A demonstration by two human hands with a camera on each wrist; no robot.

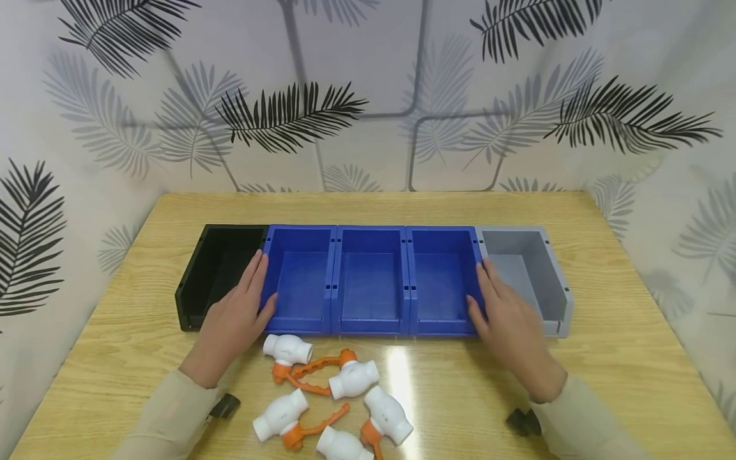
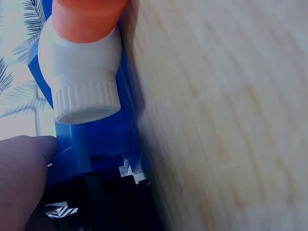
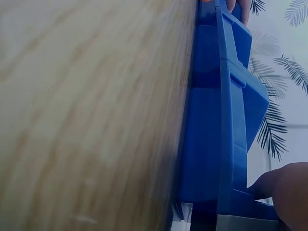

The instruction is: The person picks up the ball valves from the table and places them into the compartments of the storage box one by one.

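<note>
Three blue bins stand side by side between a black bin on the left and a grey bin on the right. My left hand rests on the wall between the black bin and leftmost blue bin, fingers fairly straight, thumb at the blue side. On the wall between the rightmost blue bin and the grey bin lies my right hand, its fingers likewise extended. The right wrist view shows that thumb at the blue bin's edge. Inside the bins I see no contents.
Several white ball valves with orange handles lie before the bins, including one valve beside my left hand and another farther right. The wooden table meets a leaf-patterned backdrop behind. Dark objects show near both sleeves.
</note>
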